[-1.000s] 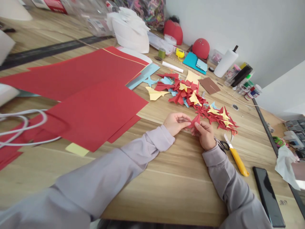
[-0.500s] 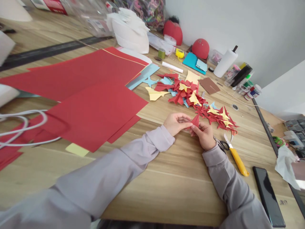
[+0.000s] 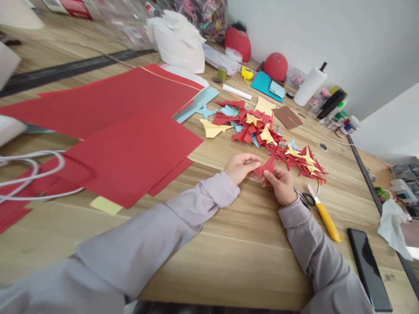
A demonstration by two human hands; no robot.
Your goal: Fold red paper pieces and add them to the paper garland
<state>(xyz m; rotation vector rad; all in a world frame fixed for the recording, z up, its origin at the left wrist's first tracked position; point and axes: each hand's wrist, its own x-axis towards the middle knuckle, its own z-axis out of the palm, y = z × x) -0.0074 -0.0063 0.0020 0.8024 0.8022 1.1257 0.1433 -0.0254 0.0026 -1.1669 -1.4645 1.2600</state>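
A small piece of folded red paper [image 3: 268, 166] is held up between my two hands, its pointed end away from me. My left hand [image 3: 241, 168] pinches its left edge with thumb and fingers. On the other side, my right hand [image 3: 280, 183] grips the lower right of the paper, thumb on top. Just beyond lies a heap of small folded paper planes [image 3: 252, 124], mostly red with some yellow and blue. Large red paper sheets [image 3: 137, 152] are stacked to the left of my hands.
Scissors [image 3: 307, 199] and a yellow utility knife [image 3: 329, 221] lie right of my right hand, with a black phone [image 3: 369, 268] nearer me. A white cable [image 3: 39, 174] loops at left. Tissues [image 3: 180, 43], a tape measure [image 3: 247, 73] and bottles stand along the back.
My left thumb has shifted slightly left along the folded red paper, so more of its left part shows. My right hand has barely moved.
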